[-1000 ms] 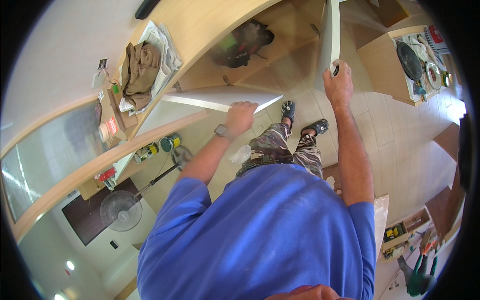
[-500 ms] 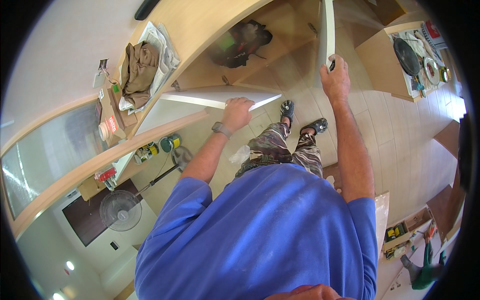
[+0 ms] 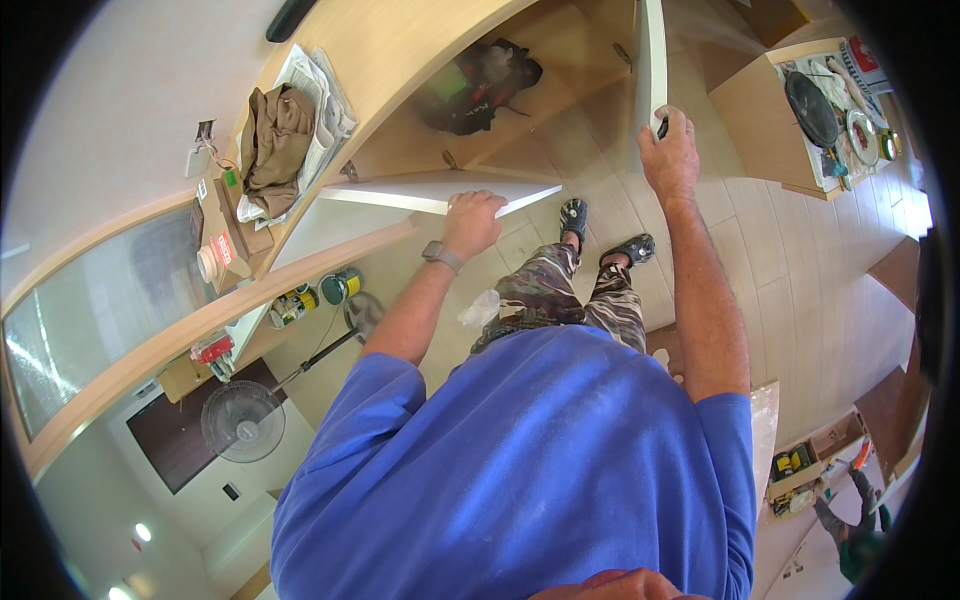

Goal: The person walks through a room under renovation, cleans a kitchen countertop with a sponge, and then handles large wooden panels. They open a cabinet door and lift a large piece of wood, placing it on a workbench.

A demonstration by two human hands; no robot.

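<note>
Two hinged white cabinet doors stand swung out from a wooden cabinet. My left hand [image 3: 474, 225] is closed over the upper edge of the left cabinet door [image 3: 400, 190]. With the right arm stretched forward, my right hand [image 3: 670, 152] grips the end of the right cabinet door [image 3: 652, 60]. A small dark item [image 3: 662, 128] shows by the right fingers, too little of it to name. Inside the cabinet [image 3: 590, 60], between the doors, lies a dark bag-like bundle [image 3: 480, 88].
On the left counter lie brown cloth [image 3: 277, 140] and newspapers [image 3: 330, 100]. A standing fan [image 3: 243, 420] and paint cans [image 3: 340, 286] are beyond it. Far right, a cabinet [image 3: 750, 120] bears a black lid-like disc [image 3: 811, 108]. Another person [image 3: 855, 525] is at the lower right.
My hands and both doors stay in nearly the same place. The other person at the lower right has shifted posture slightly.
</note>
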